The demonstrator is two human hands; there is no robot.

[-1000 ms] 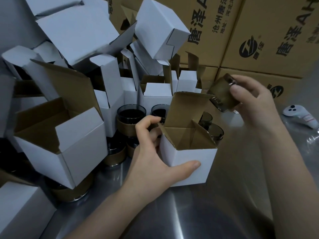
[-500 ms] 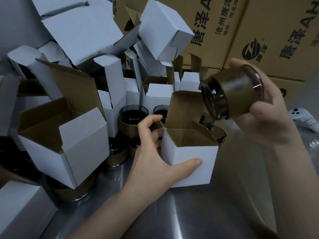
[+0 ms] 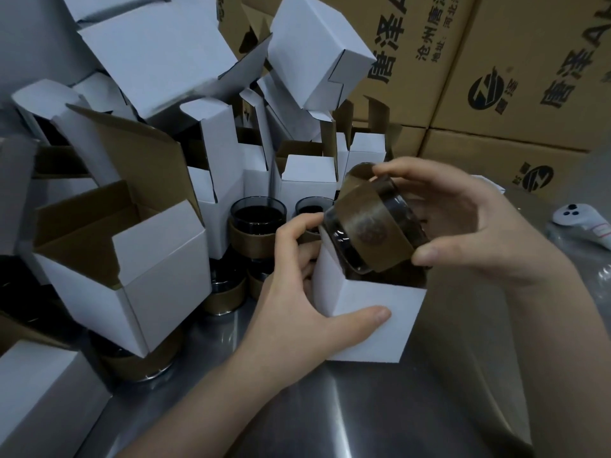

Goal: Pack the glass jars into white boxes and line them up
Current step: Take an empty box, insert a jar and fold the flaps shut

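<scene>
The left hand [image 3: 297,312] grips the open white box [image 3: 373,328] that stands on the table [image 3: 363,408], thumb on its front wall, and just above its open top the right hand [image 3: 463,226] holds the tilted glass jar [image 3: 370,233] between thumb and fingers.

Brown cartons [image 3: 515,54] w/ black logos & print sit stacked behind the grip, filling top right. White controller [image 3: 577,219] w/ dark buttons lies well right of grip, on steel table [image 3: 363,421] that spreads below it.
</scene>
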